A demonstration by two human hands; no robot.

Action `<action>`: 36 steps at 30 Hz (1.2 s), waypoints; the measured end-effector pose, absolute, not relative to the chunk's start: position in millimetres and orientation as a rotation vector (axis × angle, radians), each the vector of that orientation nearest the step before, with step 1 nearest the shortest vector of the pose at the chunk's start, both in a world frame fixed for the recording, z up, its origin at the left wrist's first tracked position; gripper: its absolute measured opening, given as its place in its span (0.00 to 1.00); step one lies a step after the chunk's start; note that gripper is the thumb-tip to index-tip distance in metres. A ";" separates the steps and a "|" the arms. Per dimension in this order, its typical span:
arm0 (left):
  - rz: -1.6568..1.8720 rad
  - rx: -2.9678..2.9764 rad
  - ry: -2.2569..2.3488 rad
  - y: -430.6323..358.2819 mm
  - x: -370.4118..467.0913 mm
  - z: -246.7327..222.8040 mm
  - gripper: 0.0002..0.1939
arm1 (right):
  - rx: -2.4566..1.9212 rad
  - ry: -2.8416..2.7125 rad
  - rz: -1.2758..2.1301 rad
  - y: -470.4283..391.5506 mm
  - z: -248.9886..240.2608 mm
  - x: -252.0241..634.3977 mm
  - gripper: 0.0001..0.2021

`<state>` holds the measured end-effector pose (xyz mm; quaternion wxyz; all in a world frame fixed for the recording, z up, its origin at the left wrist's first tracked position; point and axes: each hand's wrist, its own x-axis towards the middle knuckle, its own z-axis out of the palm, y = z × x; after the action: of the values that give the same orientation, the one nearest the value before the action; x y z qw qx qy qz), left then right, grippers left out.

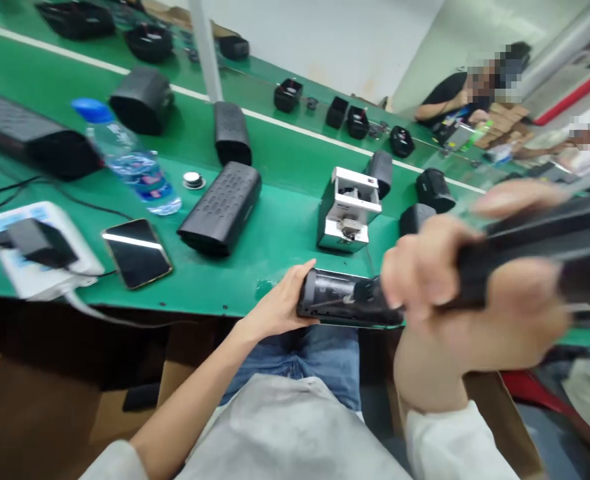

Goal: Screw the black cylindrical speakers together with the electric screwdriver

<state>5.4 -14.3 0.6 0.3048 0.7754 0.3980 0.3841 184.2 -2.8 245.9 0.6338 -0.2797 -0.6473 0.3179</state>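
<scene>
Close to the camera, my right hand is wrapped round a black electric screwdriver, blurred by motion. Its narrow front end points left, down at an open black speaker housing lying along the front edge of the bench. My left hand grips the left end of that housing, thumb on the near side and fingers on the far side. The screwdriver and my right hand cover the housing's right part, and I cannot tell whether the bit touches it. A white and black box-shaped device stands just behind.
On the green bench lie a black speaker, a phone, a water bottle, a small round part and a power strip with cables. More housings line the back. A co-worker sits across.
</scene>
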 end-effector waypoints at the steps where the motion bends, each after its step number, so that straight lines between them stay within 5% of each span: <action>1: 1.004 2.067 1.051 -14.0 4.3 0.9 0.77 | -0.591 -1.381 0.713 7.7 258.0 188.5 0.19; 5: 0.964 2.086 1.059 -13.7 1.7 0.7 0.77 | -0.465 -1.155 0.364 80.3 263.8 205.1 0.23; 13: 0.934 2.039 1.112 -15.8 2.6 0.2 0.74 | -0.542 -1.328 0.251 190.2 197.0 209.7 0.30; 23: 0.973 2.041 1.079 -13.0 2.6 -1.0 0.75 | -0.553 -1.365 0.413 194.1 194.3 212.8 0.27; 29: 1.016 2.047 1.053 -11.2 3.2 -2.8 0.75 | -0.653 -1.354 0.514 178.9 204.5 208.1 0.33; 36: 1.019 2.101 1.046 -10.5 2.4 -3.1 0.76 | -0.586 -1.252 0.558 112.3 230.2 220.3 0.14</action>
<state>2.4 -10.5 -3.1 0.2875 0.7864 0.3915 0.3816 220.3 112.3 230.2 0.7348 -0.2667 -0.5695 0.2540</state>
